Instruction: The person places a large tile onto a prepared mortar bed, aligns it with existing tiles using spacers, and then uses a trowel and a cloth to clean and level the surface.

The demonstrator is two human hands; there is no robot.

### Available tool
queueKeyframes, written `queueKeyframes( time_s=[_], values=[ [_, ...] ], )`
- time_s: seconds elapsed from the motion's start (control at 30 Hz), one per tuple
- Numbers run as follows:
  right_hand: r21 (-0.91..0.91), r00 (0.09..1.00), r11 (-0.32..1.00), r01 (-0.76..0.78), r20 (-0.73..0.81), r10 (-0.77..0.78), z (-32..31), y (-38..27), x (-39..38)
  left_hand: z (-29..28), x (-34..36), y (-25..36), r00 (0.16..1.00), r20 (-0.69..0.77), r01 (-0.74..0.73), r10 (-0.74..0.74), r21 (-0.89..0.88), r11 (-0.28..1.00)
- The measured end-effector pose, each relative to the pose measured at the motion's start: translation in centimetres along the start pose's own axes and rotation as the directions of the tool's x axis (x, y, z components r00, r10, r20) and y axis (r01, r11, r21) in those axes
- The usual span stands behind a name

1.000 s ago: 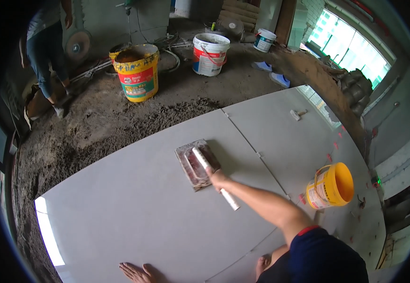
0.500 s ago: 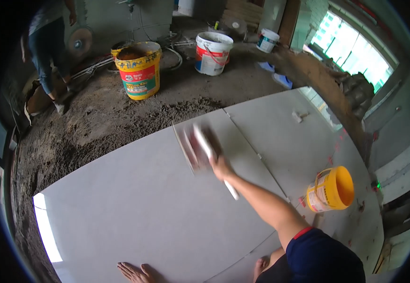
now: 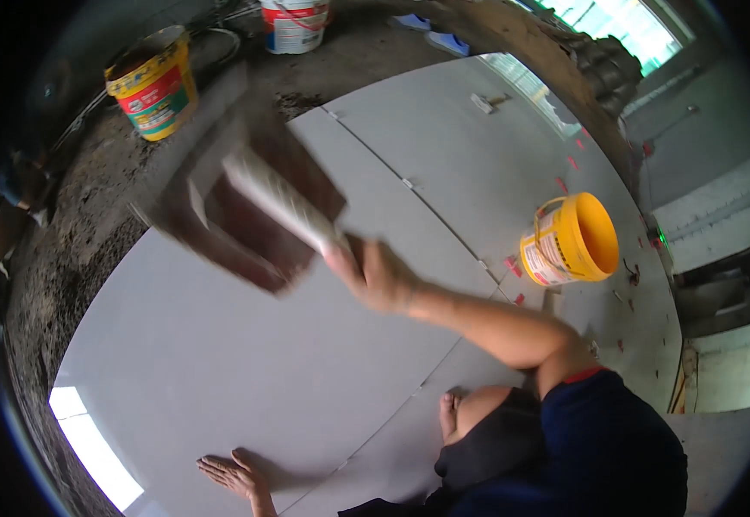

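Note:
My right hand (image 3: 382, 280) is wrapped around the white handle of a broad, flat paddle-like tile beater (image 3: 276, 202). The beater is raised above the large grey floor tile (image 3: 220, 362); motion blurs its wide dark board. Flat on the same tile, near its front edge, lies my left hand (image 3: 235, 474) with the fingers stretched out and nothing in them. A thin seam with small clips (image 3: 408, 183) runs between this tile and the one to the right.
A yellow bucket (image 3: 597, 237) stands on the tiles at right, among scattered red wedges (image 3: 513, 265). Rough mortar (image 3: 56, 293) borders the tile on the left. Farther back are a yellow-red bucket (image 3: 155, 95), a white-red bucket (image 3: 295, 30) and blue slippers (image 3: 448, 43).
My right hand has lifted the tile beater from near the far edge of the tile, so it looms larger. The view has tilted down; my left hand stays flat on the tile.

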State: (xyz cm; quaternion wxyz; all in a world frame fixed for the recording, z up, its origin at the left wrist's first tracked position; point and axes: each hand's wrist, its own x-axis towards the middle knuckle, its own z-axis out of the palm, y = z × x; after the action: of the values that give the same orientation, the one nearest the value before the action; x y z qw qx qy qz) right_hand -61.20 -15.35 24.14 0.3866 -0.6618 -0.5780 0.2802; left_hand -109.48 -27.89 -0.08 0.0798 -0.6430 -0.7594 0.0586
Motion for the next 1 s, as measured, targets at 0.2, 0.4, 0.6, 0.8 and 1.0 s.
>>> queueKeyframes(
  time_s=[0.2,0.4,0.6,0.8,1.0],
  values=[
    [-0.299,0.732,0.778,-0.553,0.271,0.625,-0.5,8.5,-7.2,0.8,-0.8,0.6,0.978,-0.207,-0.046,0.027,-0.088,0.995],
    [-0.078,0.939,0.962,-0.263,0.207,0.273,-4.8,-1.2,-8.6,-0.5,-0.2,0.8,0.983,-0.185,-0.001,-0.013,-0.074,0.997],
    [-0.278,0.753,0.762,-0.585,0.163,0.638,-3.5,13.7,-15.7,-0.1,-1.1,3.7,0.987,-0.152,-0.058,0.044,-0.093,0.994],
    [-0.107,0.835,0.852,-0.513,0.169,0.524,-7.3,5.6,-10.8,-0.7,-0.9,3.2,0.989,-0.138,-0.058,0.048,-0.07,0.996],
    [-0.062,0.874,0.873,-0.483,0.032,0.486,-5.3,9.0,-15.9,-1.8,-1.1,5.0,0.991,-0.089,-0.1,0.095,-0.051,0.994]
  ],
)
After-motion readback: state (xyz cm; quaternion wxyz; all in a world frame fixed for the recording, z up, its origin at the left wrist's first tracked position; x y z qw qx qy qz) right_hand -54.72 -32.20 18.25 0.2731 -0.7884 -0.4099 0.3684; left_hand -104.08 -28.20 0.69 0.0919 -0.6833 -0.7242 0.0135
